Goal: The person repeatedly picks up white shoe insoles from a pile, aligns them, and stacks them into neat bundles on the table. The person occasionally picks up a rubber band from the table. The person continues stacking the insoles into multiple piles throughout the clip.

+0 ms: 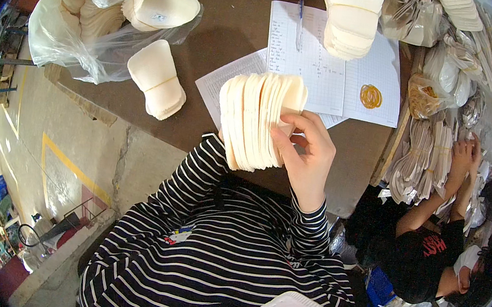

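Head view: held up above near part of brown surface (225,22), stack of cream cutouts (253,122). Pinching its right end between thumb and fingers of right grip (313,152). Cannot tell state of left grip, hidden behind stack. Probably light, soft, bendy, prone to fanning or creasing. Best taken at both ends, squeezing evenly, edges kept together.

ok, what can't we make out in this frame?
All in the head view:
- Left-hand fingers: hidden behind the held cream stack.
- Notebook entries: handwriting too small to read; top partly covered by another cream stack, itself cut off by the upper edge.
- Loose sheet: partly hidden under the notebook and behind the held stack.
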Action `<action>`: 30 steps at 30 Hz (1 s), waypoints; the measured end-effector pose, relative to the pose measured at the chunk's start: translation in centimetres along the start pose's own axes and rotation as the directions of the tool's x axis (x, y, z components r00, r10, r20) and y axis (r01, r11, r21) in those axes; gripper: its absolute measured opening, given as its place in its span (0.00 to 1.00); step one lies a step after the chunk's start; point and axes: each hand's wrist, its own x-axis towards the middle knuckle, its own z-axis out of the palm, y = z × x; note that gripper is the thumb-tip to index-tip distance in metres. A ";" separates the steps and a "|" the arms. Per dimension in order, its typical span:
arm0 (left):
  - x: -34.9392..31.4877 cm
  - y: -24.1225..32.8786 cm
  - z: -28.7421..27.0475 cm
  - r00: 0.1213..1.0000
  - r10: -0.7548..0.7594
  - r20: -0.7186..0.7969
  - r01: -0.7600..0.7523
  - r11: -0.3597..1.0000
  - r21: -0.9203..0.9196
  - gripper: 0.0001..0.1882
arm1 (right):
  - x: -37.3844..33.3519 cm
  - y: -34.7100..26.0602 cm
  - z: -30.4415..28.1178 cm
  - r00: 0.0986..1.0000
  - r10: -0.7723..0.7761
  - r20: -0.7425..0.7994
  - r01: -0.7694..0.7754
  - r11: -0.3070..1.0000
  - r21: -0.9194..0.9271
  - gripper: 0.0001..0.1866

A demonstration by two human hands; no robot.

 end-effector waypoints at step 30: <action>1.1 0.0 0.6 0.997 0.047 -0.066 -0.049 0.999 -0.019 0.26 | -0.2 0.3 -0.1 0.997 -0.081 0.001 0.080 0.986 -0.146 0.14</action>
